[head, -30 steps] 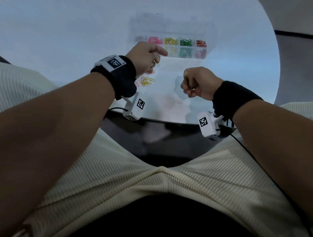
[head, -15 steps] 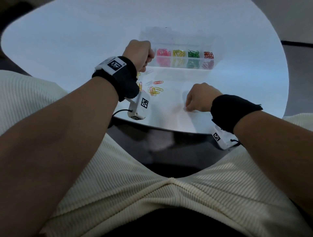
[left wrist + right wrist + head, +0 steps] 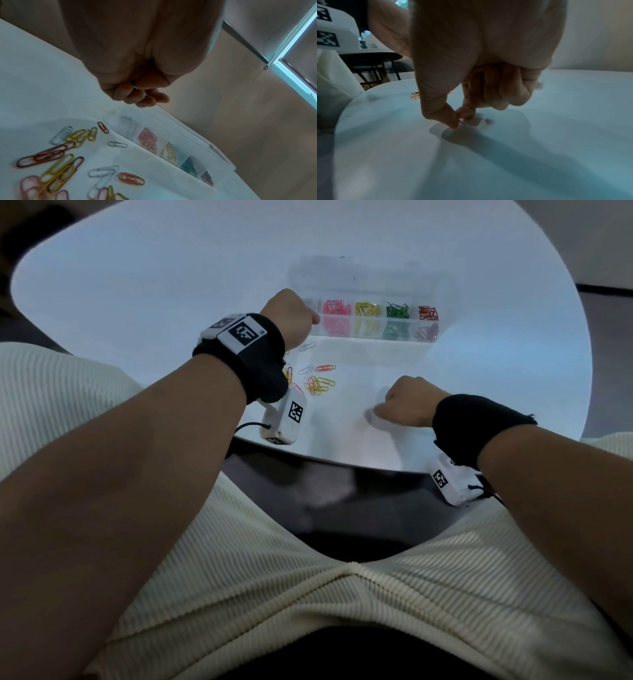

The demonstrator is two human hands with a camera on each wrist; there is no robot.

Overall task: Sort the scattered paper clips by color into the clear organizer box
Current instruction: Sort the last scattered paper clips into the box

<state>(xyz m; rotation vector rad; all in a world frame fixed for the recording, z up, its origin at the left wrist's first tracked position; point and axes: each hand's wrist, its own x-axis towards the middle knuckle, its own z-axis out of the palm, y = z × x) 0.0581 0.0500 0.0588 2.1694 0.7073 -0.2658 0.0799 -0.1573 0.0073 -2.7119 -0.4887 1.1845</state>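
Note:
The clear organizer box (image 3: 376,334) lies at the far middle of the white table (image 3: 154,285), its compartments holding pale, pink, yellow, green and red clips. My left hand (image 3: 313,320) hovers at the box's left end, over the pale-clip compartment (image 3: 127,123). Its fingers (image 3: 145,100) are curled and a pale paper clip (image 3: 135,86) glints between thumb and fingers. Loose paper clips (image 3: 318,383) in several colours lie between box and table edge. My right hand (image 3: 375,416) is down on the table, thumb and forefinger pinching a small clip (image 3: 461,121) whose colour I cannot tell.
The box's open lid (image 3: 370,277) lies flat behind it. The table's near edge (image 3: 342,465) runs just under both wrists, above my lap. A dark side table (image 3: 373,56) stands beyond the far rim.
My left hand has gone from above the loose clips to the box's left end. My right hand has dropped from mid-air onto the table and now pinches there.

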